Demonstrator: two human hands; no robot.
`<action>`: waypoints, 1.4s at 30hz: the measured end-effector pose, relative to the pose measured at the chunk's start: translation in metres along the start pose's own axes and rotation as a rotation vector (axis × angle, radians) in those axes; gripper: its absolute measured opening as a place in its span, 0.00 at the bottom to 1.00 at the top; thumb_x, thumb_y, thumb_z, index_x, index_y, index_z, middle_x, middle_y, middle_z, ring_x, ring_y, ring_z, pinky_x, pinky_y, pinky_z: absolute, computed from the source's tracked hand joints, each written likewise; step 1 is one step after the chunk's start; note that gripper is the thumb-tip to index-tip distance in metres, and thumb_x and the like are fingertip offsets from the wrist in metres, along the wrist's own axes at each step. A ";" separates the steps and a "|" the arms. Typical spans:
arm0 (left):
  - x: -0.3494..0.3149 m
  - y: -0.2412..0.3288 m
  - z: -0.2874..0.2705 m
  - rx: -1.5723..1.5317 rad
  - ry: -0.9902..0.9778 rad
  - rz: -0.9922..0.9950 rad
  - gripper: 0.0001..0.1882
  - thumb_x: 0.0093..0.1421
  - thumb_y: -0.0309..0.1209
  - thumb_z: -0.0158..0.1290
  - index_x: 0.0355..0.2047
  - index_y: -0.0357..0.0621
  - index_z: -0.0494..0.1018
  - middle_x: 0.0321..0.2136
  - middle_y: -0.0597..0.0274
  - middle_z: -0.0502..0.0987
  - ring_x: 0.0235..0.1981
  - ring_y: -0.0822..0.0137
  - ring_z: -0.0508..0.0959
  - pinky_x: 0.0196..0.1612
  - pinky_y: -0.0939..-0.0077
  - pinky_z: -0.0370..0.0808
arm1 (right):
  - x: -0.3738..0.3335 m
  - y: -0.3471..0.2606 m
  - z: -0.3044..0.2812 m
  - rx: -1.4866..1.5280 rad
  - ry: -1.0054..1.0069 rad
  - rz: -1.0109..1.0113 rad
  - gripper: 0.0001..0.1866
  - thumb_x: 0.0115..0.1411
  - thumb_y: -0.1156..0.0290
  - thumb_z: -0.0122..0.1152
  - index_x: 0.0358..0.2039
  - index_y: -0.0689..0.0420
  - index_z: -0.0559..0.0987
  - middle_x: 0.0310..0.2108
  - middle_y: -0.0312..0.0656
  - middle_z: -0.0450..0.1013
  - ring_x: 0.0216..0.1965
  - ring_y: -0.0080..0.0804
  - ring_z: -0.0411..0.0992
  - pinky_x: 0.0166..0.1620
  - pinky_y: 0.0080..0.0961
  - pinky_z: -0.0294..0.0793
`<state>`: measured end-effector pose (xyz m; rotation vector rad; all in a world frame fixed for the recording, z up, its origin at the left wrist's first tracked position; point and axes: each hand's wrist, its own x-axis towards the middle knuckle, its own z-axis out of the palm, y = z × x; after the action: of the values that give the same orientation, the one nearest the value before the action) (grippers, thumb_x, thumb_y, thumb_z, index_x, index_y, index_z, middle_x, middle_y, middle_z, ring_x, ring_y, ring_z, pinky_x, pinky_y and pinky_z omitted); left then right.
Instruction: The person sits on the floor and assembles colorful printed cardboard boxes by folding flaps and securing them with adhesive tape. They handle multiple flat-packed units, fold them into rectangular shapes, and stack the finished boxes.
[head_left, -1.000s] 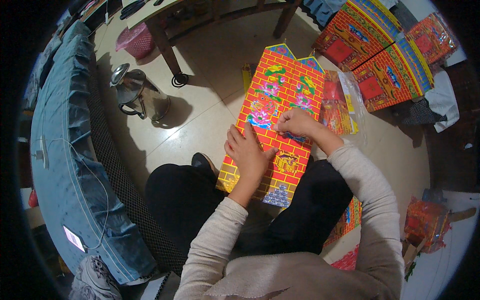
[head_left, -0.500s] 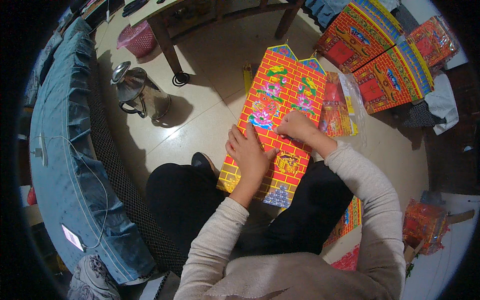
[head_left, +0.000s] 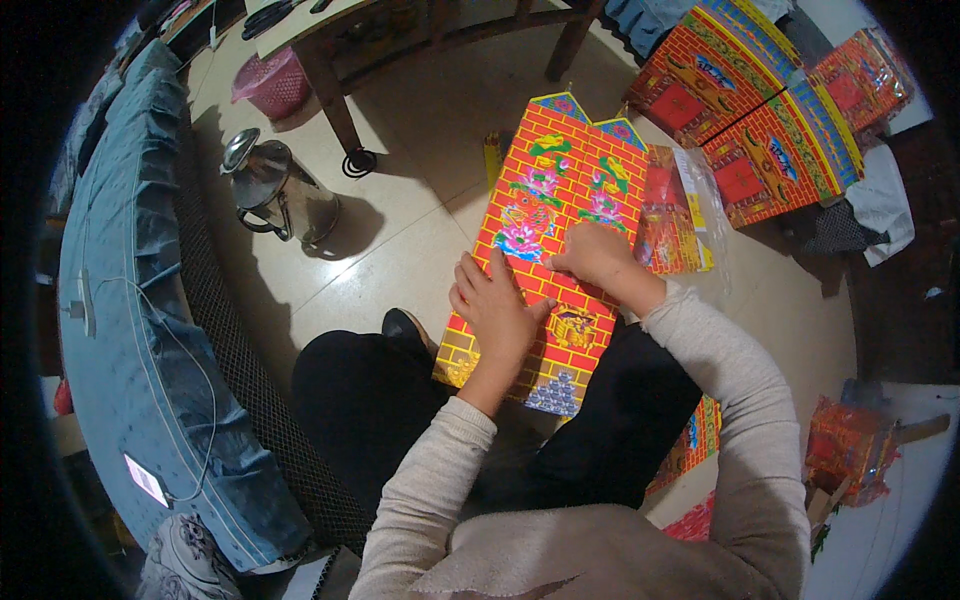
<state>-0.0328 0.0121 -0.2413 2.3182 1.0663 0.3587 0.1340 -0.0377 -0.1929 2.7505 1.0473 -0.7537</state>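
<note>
A red cardboard panel (head_left: 567, 195) lies slanted across my lap, printed with yellow brick lines, flowers and a gold emblem. Its far end forms two blue-bordered points, and a lengthwise crease runs between them. My left hand (head_left: 498, 313) rests flat on the panel's left part, fingers spread and thumb toward the middle. Right of it, my right hand (head_left: 598, 256) is closed, with curled fingers and thumb pressed on the card near the crease. Whether anything is between those fingers is hidden.
Clear plastic packaging (head_left: 708, 215) with printed card lies right of the panel. Red brick-patterned cardboard pieces (head_left: 755, 140) stand at the far right. A metal jug (head_left: 285, 190), a pink basket (head_left: 272, 85) and a wooden table leg (head_left: 330, 95) are far left. A blue-covered sofa (head_left: 150, 300) lines the left.
My right hand has shifted very slightly, its knuckles turned a little more over the panel. The left hand and the panel stay nearly in place.
</note>
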 end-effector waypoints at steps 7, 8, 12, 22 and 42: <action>0.000 0.003 -0.003 -0.012 0.006 0.006 0.54 0.39 0.46 0.73 0.62 0.40 0.58 0.61 0.34 0.56 0.64 0.41 0.56 0.63 0.47 0.51 | 0.000 0.019 -0.005 -0.069 -0.078 -0.044 0.23 0.49 0.49 0.71 0.36 0.55 0.84 0.35 0.45 0.80 0.40 0.43 0.79 0.41 0.40 0.77; 0.000 0.002 -0.003 -0.008 0.009 0.004 0.55 0.38 0.47 0.73 0.62 0.41 0.58 0.62 0.35 0.56 0.64 0.42 0.56 0.63 0.48 0.51 | 0.001 0.023 -0.005 -0.067 -0.086 -0.060 0.23 0.49 0.49 0.70 0.36 0.55 0.84 0.35 0.45 0.80 0.40 0.44 0.79 0.41 0.40 0.77; 0.000 0.000 0.000 0.005 0.010 -0.004 0.56 0.36 0.50 0.73 0.63 0.43 0.58 0.62 0.37 0.57 0.65 0.43 0.55 0.63 0.48 0.50 | 0.001 0.017 -0.008 0.043 0.010 -0.073 0.25 0.51 0.45 0.66 0.35 0.56 0.83 0.33 0.45 0.80 0.40 0.44 0.79 0.41 0.41 0.77; 0.001 0.005 -0.001 0.018 -0.041 -0.030 0.54 0.38 0.46 0.73 0.62 0.43 0.58 0.63 0.35 0.55 0.66 0.41 0.54 0.64 0.46 0.50 | 0.007 0.012 -0.023 0.322 0.324 -0.199 0.27 0.58 0.43 0.59 0.26 0.58 0.82 0.28 0.49 0.78 0.32 0.48 0.77 0.35 0.41 0.74; 0.106 0.038 0.046 0.401 -0.077 -0.022 0.61 0.34 0.68 0.67 0.60 0.41 0.57 0.57 0.42 0.63 0.57 0.42 0.67 0.55 0.41 0.64 | -0.148 0.284 0.257 1.242 0.585 0.430 0.07 0.61 0.71 0.61 0.38 0.60 0.79 0.29 0.37 0.77 0.32 0.22 0.72 0.38 0.23 0.73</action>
<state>0.0805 0.0555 -0.2552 2.6402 1.2128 0.0464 0.1171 -0.4091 -0.3671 4.1773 -0.2289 -0.6429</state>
